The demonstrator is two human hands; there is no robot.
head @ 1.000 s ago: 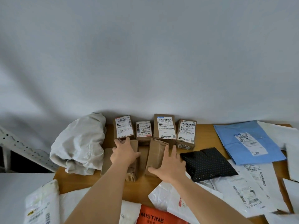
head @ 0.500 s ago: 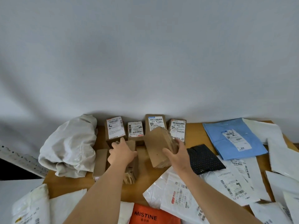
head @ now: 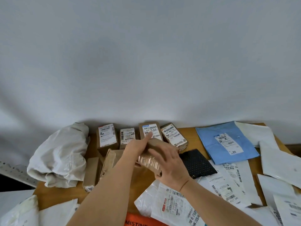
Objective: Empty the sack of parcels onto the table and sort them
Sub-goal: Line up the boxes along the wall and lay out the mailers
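Observation:
A taped brown cardboard box (head: 154, 154) is lifted above the wooden table (head: 143, 180), held between both hands. My right hand (head: 169, 165) grips its near end from the right, fingers spread over the top. My left hand (head: 138, 145) holds its left side, index finger stretched toward the back. Behind it, several labelled brown boxes (head: 107, 136) stand in a row against the wall. The crumpled grey sack (head: 60, 155) lies at the back left. Two more brown boxes (head: 91, 173) lie on the table under my left forearm.
A black dotted mailer (head: 198, 163) lies right of my hands, a blue mailer (head: 226, 142) beyond it. White poly mailers (head: 169, 207) and labelled bags cover the front and right. An orange parcel (head: 140, 221) sits at the bottom edge. A metal shelf rail (head: 14, 172) is at left.
My right hand lifted the brown box off the table and turned it. My left hand left the flat box and moved right to take hold of the lifted box.

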